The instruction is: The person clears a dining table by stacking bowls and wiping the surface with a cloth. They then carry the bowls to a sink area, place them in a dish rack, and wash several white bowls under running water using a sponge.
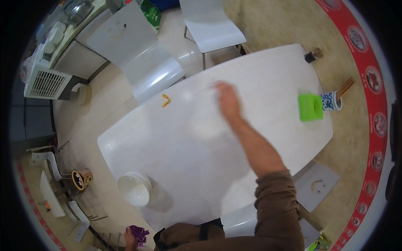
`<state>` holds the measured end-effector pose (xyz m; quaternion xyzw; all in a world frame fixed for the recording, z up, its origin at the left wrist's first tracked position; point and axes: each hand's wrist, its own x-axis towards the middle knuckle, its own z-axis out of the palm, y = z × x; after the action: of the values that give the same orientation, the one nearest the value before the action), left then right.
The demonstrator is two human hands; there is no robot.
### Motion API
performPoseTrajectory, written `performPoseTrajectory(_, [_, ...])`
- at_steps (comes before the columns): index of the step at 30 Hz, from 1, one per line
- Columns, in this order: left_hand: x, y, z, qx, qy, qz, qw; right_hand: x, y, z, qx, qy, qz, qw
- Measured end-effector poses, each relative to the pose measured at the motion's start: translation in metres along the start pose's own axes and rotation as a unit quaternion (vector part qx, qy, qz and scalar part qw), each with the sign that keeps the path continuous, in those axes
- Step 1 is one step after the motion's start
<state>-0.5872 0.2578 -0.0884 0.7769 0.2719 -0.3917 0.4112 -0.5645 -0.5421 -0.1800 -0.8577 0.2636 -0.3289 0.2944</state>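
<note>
My right hand is blurred above the far middle of a white table. Its fingers point towards the far edge, and I cannot tell whether anything is between them. Left of it, a small curved yellowish scrap lies near the table's far edge. Low in the view, beside my body and off the table, my left hand grips a purple cloth. White bowls, apparently stacked, stand at the table's near left edge.
At the right end are a green tissue box, a blue-and-white chopstick holder and a dark-filled jar. White chairs line the far side. A waste bin stands on the floor at left.
</note>
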Motion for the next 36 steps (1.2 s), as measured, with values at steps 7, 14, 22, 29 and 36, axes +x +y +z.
performPoseTrajectory(7, [-0.019,0.018,0.029,-0.039,0.102,-0.046,0.993,0.057,0.090,-0.059,-0.318,-0.031,0.109,0.941])
performPoseTrajectory(14, [-0.035,0.039,0.054,0.031,0.122,-0.012,0.992,0.041,-0.092,0.065,-0.172,-0.292,-0.119,0.933])
performPoseTrajectory(22, [-0.042,0.030,0.057,0.002,0.128,0.003,0.992,0.011,-0.147,0.109,-0.106,-0.256,-0.227,0.934])
performPoseTrajectory(29, [-0.056,0.009,0.054,-0.088,0.143,-0.016,0.986,-0.024,-0.156,0.134,-0.016,-0.199,-0.242,0.950])
performPoseTrajectory(36, [-0.058,0.008,0.032,-0.004,0.164,0.023,0.986,-0.021,-0.228,0.119,0.396,-0.251,0.320,0.823])
